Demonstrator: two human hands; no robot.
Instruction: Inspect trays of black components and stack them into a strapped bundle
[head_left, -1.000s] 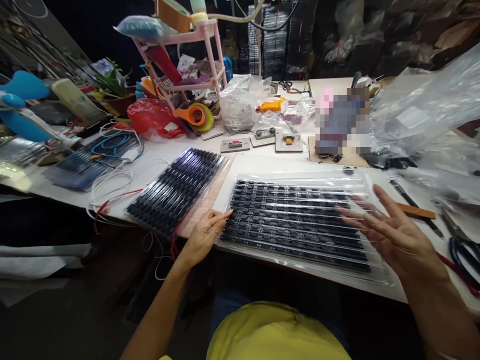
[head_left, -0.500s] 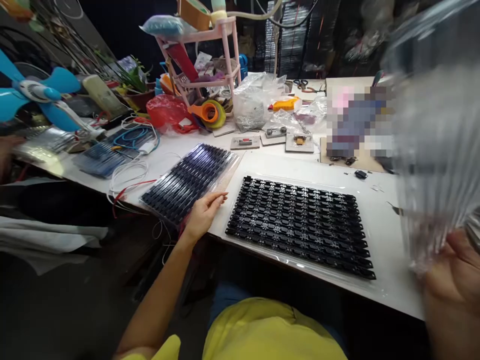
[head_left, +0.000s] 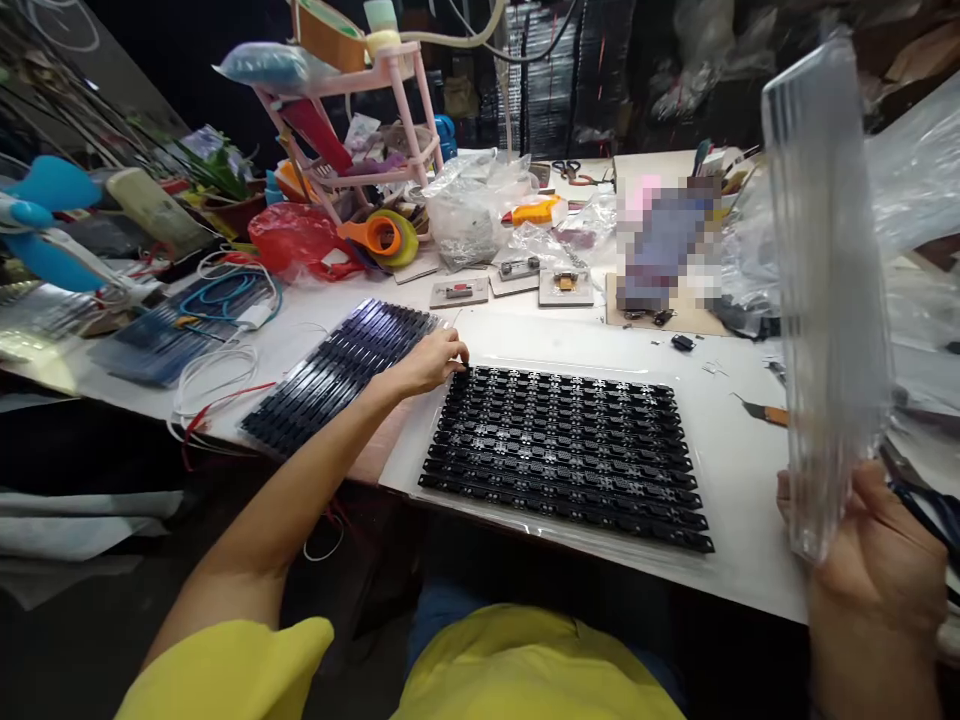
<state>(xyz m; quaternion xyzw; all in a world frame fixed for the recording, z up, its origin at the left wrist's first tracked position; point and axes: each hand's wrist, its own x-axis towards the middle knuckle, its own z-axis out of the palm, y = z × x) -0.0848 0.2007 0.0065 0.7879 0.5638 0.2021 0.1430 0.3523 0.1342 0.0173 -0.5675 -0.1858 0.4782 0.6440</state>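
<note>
Here, clear tray lid (head_left: pixel 825 300) upright in right hand (head_left: pixel 874 560), left hand (head_left: pixel 431 362) touching strip tray (head_left: pixel 562 455)

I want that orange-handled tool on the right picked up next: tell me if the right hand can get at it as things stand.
Probably not right away. The right hand is shut on the clear tray cover, held upright, which hangs in front of the orange-handled tool. The tool itself lies uncovered on the white table.
</note>
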